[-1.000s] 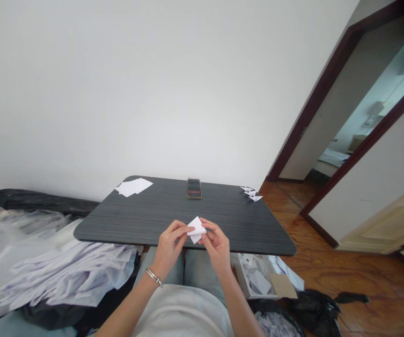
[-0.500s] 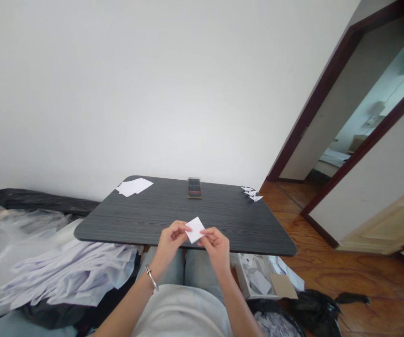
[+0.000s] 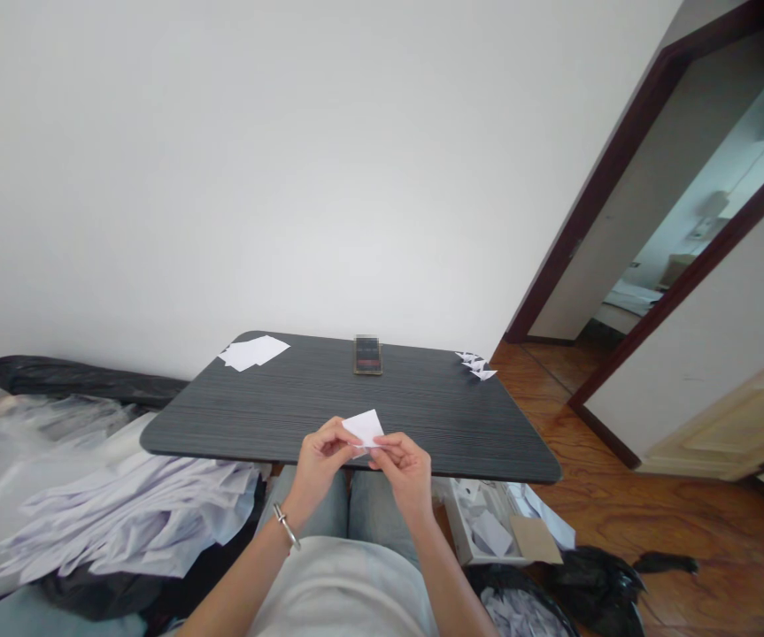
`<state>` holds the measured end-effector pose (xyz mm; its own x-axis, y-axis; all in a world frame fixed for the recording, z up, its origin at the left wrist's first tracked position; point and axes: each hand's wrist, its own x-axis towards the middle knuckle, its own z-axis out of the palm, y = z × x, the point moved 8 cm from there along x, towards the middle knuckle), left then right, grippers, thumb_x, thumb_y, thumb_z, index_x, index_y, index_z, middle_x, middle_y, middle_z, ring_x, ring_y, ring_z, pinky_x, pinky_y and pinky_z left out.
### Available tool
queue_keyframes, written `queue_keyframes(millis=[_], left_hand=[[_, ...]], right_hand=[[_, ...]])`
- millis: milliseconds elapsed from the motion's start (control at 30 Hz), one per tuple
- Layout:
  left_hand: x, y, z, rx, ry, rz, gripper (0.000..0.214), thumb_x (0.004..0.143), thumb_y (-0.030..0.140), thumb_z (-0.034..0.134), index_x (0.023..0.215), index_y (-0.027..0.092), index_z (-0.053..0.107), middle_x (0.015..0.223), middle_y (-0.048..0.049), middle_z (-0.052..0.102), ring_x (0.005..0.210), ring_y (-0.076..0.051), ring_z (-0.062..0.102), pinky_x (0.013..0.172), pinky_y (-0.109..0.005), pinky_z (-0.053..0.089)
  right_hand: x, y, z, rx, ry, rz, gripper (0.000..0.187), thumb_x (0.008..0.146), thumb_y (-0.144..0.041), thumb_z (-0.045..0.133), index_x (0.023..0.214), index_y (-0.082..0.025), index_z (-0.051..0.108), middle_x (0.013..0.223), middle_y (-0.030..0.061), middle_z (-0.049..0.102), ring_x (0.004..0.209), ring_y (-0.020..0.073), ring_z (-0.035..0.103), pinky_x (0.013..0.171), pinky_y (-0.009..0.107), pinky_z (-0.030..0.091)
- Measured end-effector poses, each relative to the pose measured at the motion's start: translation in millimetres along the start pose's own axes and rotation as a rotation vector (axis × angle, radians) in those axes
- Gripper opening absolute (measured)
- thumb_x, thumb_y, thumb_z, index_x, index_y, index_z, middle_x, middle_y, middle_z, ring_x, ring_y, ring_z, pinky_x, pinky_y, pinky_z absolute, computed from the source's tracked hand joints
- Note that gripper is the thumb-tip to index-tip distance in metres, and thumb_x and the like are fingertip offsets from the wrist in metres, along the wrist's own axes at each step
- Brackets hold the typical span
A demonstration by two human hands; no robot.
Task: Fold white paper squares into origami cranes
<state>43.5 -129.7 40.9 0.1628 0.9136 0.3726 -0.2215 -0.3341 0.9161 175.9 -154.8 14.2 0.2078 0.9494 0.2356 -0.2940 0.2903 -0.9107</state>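
A small white folded paper piece (image 3: 364, 426) is pinched between both hands just above the near edge of the dark wood-grain table (image 3: 275, 411). My left hand (image 3: 319, 460), with a silver bracelet at the wrist, grips the paper's lower left side with fingertips curled. My right hand (image 3: 405, 469) pinches its lower right side. The paper's upper part sticks up past the fingers as a pointed flap.
A phone (image 3: 367, 355) lies at the table's far middle, a few white sheets (image 3: 253, 352) at the far left corner, small folded paper pieces (image 3: 476, 364) at the far right. White paper heaps (image 3: 129, 513) lie left; a cardboard box of paper pieces (image 3: 494, 531) sits on the floor right.
The paper has been turned and folded between the fingers, from a loose diamond shape to a flatter piece with a pointed flap up. Both hands have drawn slightly closer together.
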Motion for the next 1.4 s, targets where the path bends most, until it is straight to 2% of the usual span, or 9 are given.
queue_keyframes(millis=[200, 467, 800, 900, 1067, 1267, 1400], left_hand=[[-0.2, 6.3, -0.2, -0.011, 0.008, -0.017, 0.009, 0.062, 0.018, 0.068, 0.056, 0.014, 0.062, 0.063, -0.0002, 0.052, 0.062, -0.012, 0.050, 0.057, -0.022, 0.040], [-2.4, 12.8, 6.0, 0.006, -0.027, 0.024, 0.011, 0.071, 0.021, 0.062, 0.064, 0.014, 0.058, 0.065, 0.0001, 0.055, 0.063, -0.012, 0.050, 0.061, -0.022, 0.039], [-6.2, 24.8, 8.2, 0.113, -0.028, 0.072, 0.016, 0.079, 0.024, 0.054, 0.067, 0.014, 0.057, 0.068, -0.0018, 0.053, 0.065, -0.012, 0.048, 0.061, -0.023, 0.040], [-5.8, 24.8, 9.1, 0.098, -0.043, 0.077, 0.011, 0.076, 0.023, 0.056, 0.070, 0.014, 0.059, 0.071, -0.0025, 0.054, 0.066, -0.013, 0.050, 0.061, -0.023, 0.041], [-5.4, 29.9, 8.4, 0.111, -0.019, 0.106, 0.012, 0.073, 0.022, 0.061, 0.063, 0.013, 0.061, 0.074, -0.0040, 0.056, 0.071, -0.015, 0.052, 0.064, -0.024, 0.041], [-8.6, 27.7, 7.3, 0.051, 0.014, 0.039, 0.013, 0.073, 0.023, 0.060, 0.065, 0.013, 0.058, 0.070, -0.0020, 0.056, 0.066, -0.012, 0.051, 0.061, -0.022, 0.040], [-8.4, 29.2, 4.9, 0.088, 0.019, 0.013, 0.013, 0.072, 0.025, 0.061, 0.068, 0.013, 0.057, 0.069, -0.0022, 0.056, 0.065, -0.013, 0.051, 0.060, -0.022, 0.041]], right_hand=[[-1.9, -9.9, 2.3, -0.004, -0.030, -0.054, 0.009, 0.062, -0.023, 0.071, 0.065, -0.017, 0.065, 0.056, -0.0003, 0.065, 0.051, 0.0132, 0.061, 0.047, 0.023, 0.051], [-2.5, -16.7, 3.3, 0.041, -0.031, -0.065, 0.007, 0.064, -0.021, 0.070, 0.065, -0.017, 0.065, 0.057, -0.0007, 0.065, 0.053, 0.0134, 0.063, 0.048, 0.021, 0.050], [-3.8, -21.2, 2.7, -0.048, -0.022, -0.082, 0.010, 0.068, -0.024, 0.067, 0.066, -0.016, 0.062, 0.057, 0.0012, 0.066, 0.055, 0.0154, 0.065, 0.050, 0.023, 0.052], [-3.8, -23.3, 1.4, -0.057, -0.015, -0.090, 0.009, 0.069, -0.024, 0.067, 0.066, -0.016, 0.062, 0.057, 0.0010, 0.066, 0.054, 0.0146, 0.064, 0.051, 0.023, 0.053], [-4.9, -26.4, 3.2, -0.085, -0.031, -0.085, 0.010, 0.069, -0.025, 0.066, 0.066, -0.016, 0.062, 0.055, 0.0015, 0.067, 0.053, 0.0154, 0.065, 0.050, 0.024, 0.053], [-6.9, -28.7, 4.5, -0.084, -0.037, -0.063, 0.010, 0.069, -0.024, 0.066, 0.066, -0.016, 0.062, 0.056, 0.0022, 0.068, 0.051, 0.0142, 0.064, 0.050, 0.023, 0.052], [-8.2, -33.0, 5.6, -0.047, -0.033, -0.058, 0.012, 0.068, -0.026, 0.067, 0.065, -0.016, 0.061, 0.056, 0.0021, 0.067, 0.052, 0.0146, 0.064, 0.049, 0.023, 0.052]])
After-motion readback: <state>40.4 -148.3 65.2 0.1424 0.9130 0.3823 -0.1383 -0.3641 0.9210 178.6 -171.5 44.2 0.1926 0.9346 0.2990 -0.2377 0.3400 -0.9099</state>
